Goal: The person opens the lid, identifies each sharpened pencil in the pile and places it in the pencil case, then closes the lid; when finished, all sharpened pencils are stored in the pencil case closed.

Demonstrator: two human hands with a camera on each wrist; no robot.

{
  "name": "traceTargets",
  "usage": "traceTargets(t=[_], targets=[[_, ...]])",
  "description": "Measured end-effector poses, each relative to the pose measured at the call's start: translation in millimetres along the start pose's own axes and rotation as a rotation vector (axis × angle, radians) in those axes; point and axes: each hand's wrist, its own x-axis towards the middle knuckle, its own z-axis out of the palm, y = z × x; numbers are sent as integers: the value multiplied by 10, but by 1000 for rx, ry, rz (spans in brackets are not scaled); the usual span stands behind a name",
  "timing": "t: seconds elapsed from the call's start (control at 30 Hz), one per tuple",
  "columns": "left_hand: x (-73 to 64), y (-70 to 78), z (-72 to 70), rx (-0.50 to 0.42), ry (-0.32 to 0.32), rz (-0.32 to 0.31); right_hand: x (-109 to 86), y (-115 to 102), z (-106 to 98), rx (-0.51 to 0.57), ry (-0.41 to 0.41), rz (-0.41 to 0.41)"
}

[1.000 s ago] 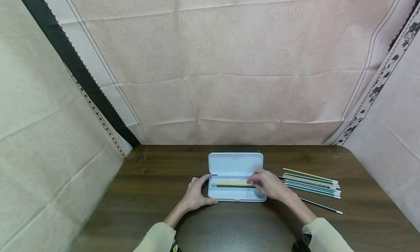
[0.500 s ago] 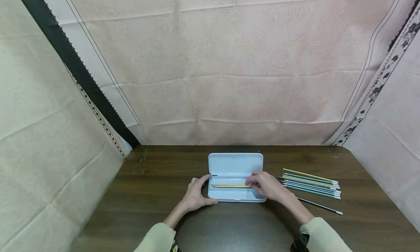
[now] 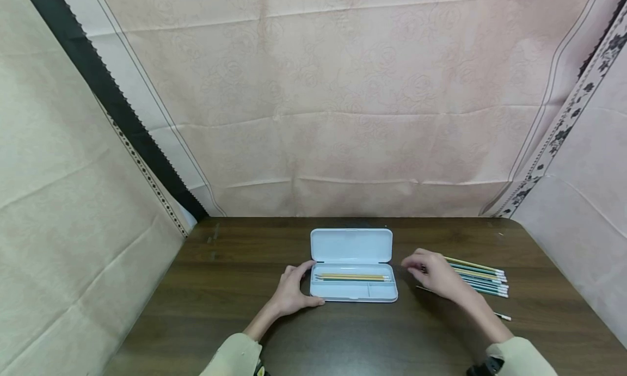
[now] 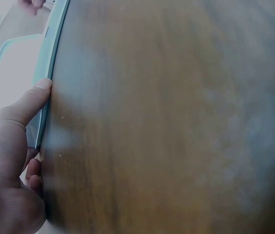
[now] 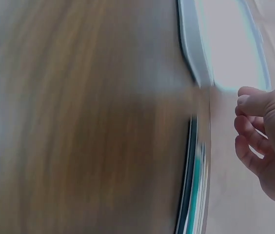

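A light blue pencil case (image 3: 338, 295) lies on the table with its lid (image 3: 351, 245) raised. Inside its long compartment are yellow and dark green pencils (image 3: 350, 276), points to the left. My left hand (image 3: 290, 294) holds the left end of the case, thumb on the front edge and index finger at the hinge corner. Over the left ends of a loose row of pencils (image 3: 482, 281) is my right hand (image 3: 436, 272), fingers loosely curled, nothing held. In the right wrist view, the thumb (image 5: 254, 103) and index finger meet. The hand partly covers the row.
One dark pencil (image 3: 503, 316) lies apart in front of the row, mostly behind the right forearm. The brown wooden table (image 3: 343, 338) ends at a hanging cloth (image 3: 352, 120) at the back, with more cloth on both sides.
My right hand has let go of the pencils in the case and moved right, towards the loose row. My left hand has stayed on the case.
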Motion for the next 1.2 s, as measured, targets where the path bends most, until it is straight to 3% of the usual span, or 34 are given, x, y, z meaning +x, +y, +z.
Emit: traceTargets(t=[0.23, 0.53, 0.83, 1.2], targets=[[-4, 8, -12, -2, 4, 3, -432, 262, -336, -78, 101, -80], [-6, 9, -20, -3, 2, 8, -857, 441, -551, -149, 149, -37], [-1, 5, 1, 1, 2, 3, -1078, 552, -646, -291, 147, 31], [-6, 7, 0, -5, -2, -1, -1202, 606, -666, -309, 164, 89]])
